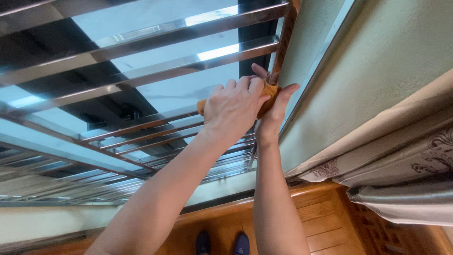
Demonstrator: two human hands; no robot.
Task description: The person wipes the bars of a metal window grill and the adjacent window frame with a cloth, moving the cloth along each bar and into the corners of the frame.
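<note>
Both my hands are raised against a window with metal bars (155, 71). My left hand (233, 106) presses an orange cloth (267, 94) flat on the glass beside the window's wooden frame (283, 42). My right hand (273, 111) grips the same cloth from the other side, thumb up along the frame's edge. Most of the cloth is hidden under my left hand; only its two ends show.
Horizontal steel bars run across the whole window to the left. A beige wall (377, 61) lies to the right, with a patterned curtain (406, 170) bunched beside it. Below are a wooden sill (321, 212) and my dark shoes (222, 243).
</note>
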